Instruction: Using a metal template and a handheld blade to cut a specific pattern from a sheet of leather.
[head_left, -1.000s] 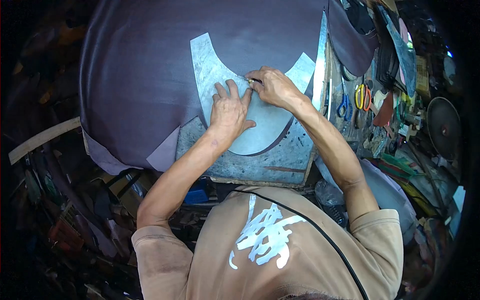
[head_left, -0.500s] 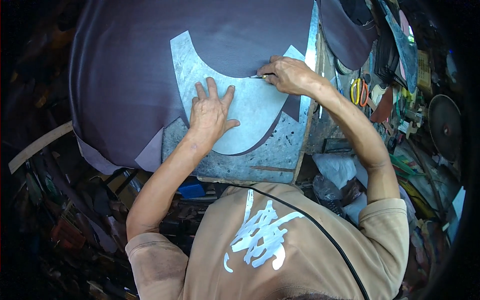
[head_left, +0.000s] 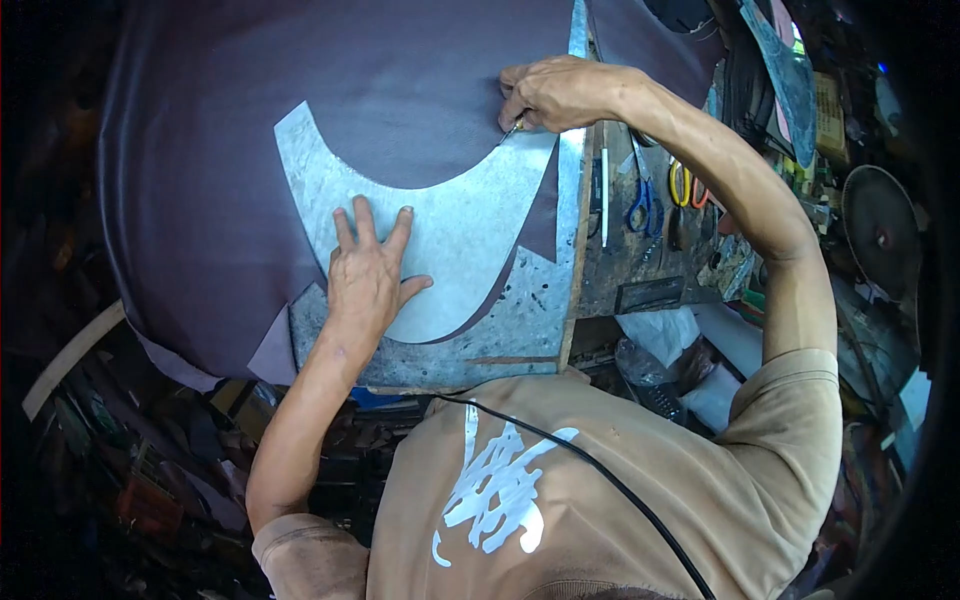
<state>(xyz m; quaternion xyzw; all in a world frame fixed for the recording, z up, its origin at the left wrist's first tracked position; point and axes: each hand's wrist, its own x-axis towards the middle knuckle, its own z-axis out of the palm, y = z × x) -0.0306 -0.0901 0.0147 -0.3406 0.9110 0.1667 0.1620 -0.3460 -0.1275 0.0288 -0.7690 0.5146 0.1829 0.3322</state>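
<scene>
The right hand (head_left: 560,92) now sits at the upper right tip of the crescent-shaped metal template (head_left: 440,225), at about one o'clock from the template's middle. Half a second ago it was lower along the inner curve, and a second ago lower again, so the thin marking tool (head_left: 512,130) has travelled up the concave edge to its end. The fingers of this hand are closed around the tool, whose point touches the dark purple leather sheet (head_left: 300,110) just where the template's tip meets it.

The left hand (head_left: 368,275) has stayed flat on the template, fingers spread and open, pressing down at about seven o'clock from its middle; it grips nothing. Across the three moments its place on the metal hardly changes, which suggests the template has not slipped while the edge was followed.

In my judgement the inner curve is now traced along its full run, and the outer, convex edge, which runs near the bottom of the leather toward five o'clock, shows no tool on it at this moment.

The leather lies over a metal-topped bench (head_left: 520,320), bare at the lower right corner. Scissors with yellow and orange handles (head_left: 688,186) lie among clutter at three o'clock, well apart from both hands.
</scene>
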